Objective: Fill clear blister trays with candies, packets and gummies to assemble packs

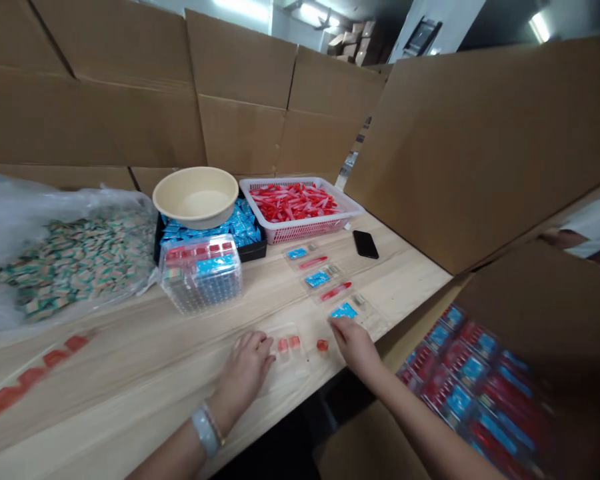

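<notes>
At the near edge of a wooden table (145,393), in the lower middle of the frame, the left hand (243,375) lies flat and open with its fingers spread. It holds nothing, and its fingertips sit just at the side of a clear plastic pack (286,363) with two red pieces (288,344) in it. Just past that pack, between the two hands but nearer the right hand (354,345), lies a loose red piece (322,345), too small to show a long axis. The right fingers (341,328) curl down onto a second clear pack (365,321) with a blue sachet (343,311) in it; whether they pinch anything, I cannot tell. More packs run toward a white basket (305,231) at upper centre, and a box (473,393) of packs fills the lower right.
</notes>
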The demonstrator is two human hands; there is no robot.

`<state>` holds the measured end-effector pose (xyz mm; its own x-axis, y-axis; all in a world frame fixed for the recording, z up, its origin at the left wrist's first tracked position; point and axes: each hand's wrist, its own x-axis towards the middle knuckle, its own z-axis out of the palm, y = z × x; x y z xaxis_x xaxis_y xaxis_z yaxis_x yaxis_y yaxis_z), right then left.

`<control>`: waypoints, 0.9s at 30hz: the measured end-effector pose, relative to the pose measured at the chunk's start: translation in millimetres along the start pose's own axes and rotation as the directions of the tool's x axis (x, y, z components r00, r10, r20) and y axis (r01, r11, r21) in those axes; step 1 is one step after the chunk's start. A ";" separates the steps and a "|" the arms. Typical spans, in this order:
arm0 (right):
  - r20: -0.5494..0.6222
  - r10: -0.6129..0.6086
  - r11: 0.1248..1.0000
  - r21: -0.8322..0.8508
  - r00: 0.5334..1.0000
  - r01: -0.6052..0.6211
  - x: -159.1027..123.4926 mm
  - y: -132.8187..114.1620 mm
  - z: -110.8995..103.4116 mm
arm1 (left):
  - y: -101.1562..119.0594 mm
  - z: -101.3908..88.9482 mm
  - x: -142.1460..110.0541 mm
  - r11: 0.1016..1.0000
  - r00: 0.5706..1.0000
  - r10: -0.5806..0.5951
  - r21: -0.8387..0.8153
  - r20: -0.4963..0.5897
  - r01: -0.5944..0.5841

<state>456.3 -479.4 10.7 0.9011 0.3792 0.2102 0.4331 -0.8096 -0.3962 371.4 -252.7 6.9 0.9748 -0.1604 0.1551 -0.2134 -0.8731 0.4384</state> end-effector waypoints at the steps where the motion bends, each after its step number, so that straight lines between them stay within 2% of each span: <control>1: 0.066 0.002 1.000 0.017 0.998 -0.003 -4.7 0.1 -0.6 | -1.4 1.4 2.8 1.000 1.000 -0.010 -0.005 0.025 0.011; 4: 0.216 0.009 0.999 0.036 0.976 -0.017 -16.3 -7.8 2.9 | -6.2 4.2 5.2 0.999 0.997 -0.020 -0.025 0.073 0.022; 6: 0.244 0.016 0.998 0.051 0.970 -0.029 -19.8 -14.8 6.9 | -7.3 4.2 3.4 0.999 0.999 -0.018 -0.043 0.041 0.020; 10: 0.144 0.065 0.985 0.149 0.987 -0.086 -20.6 -22.8 16.5 | 1.0 -0.4 0.4 0.983 0.998 0.012 -0.181 -0.065 -0.023; 12: 0.111 0.090 0.979 0.175 0.990 -0.108 -21.2 -24.7 23.3 | 7.6 -3.2 1.7 0.961 0.999 0.034 -0.272 -0.038 -0.043; 15: 0.111 0.062 0.982 0.169 0.992 -0.080 -23.0 -27.3 30.4 | 14.8 -6.9 5.9 0.938 0.999 0.039 -0.345 0.014 -0.032; 17: 0.100 0.041 0.975 0.215 0.994 -0.062 -24.0 -31.8 27.2 | 18.5 -10.3 8.4 0.919 1.000 0.026 -0.394 0.015 -0.018; 19: 0.106 0.039 0.933 0.353 0.994 -0.074 -25.3 -41.1 16.5 | 23.3 -15.0 8.8 0.875 1.000 0.004 -0.484 0.014 0.003; 21: 0.196 0.012 0.817 0.563 0.980 -0.123 -28.2 -55.5 3.9 | 29.1 -19.9 5.4 0.781 0.998 -0.035 -0.622 0.051 0.059; 23: 0.339 -0.038 0.621 0.745 0.940 -0.243 -33.9 -72.2 -2.9 | 33.7 -22.6 -2.9 0.607 0.981 -0.075 -0.773 0.176 0.185; 25: 0.454 -0.042 0.447 0.805 0.890 -0.390 -42.1 -87.4 -0.2 | 35.0 -22.1 -15.2 0.390 0.933 -0.119 -0.848 0.341 0.359; 26: 0.486 -0.017 0.401 0.804 0.874 -0.439 -46.4 -93.7 3.9 | 34.3 -21.0 -21.9 0.289 0.898 -0.148 -0.850 0.415 0.441; 27: 0.490 0.021 0.393 0.798 0.872 -0.458 -50.3 -98.8 8.4 | 33.0 -19.5 -28.3 0.205 0.861 -0.184 -0.838 0.474 0.505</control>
<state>368.3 -414.7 31.8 0.8041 0.5333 -0.2628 -0.2262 -0.1344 -0.9648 335.5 -268.0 34.2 0.9095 -0.1961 -0.3667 0.3942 0.1261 0.9103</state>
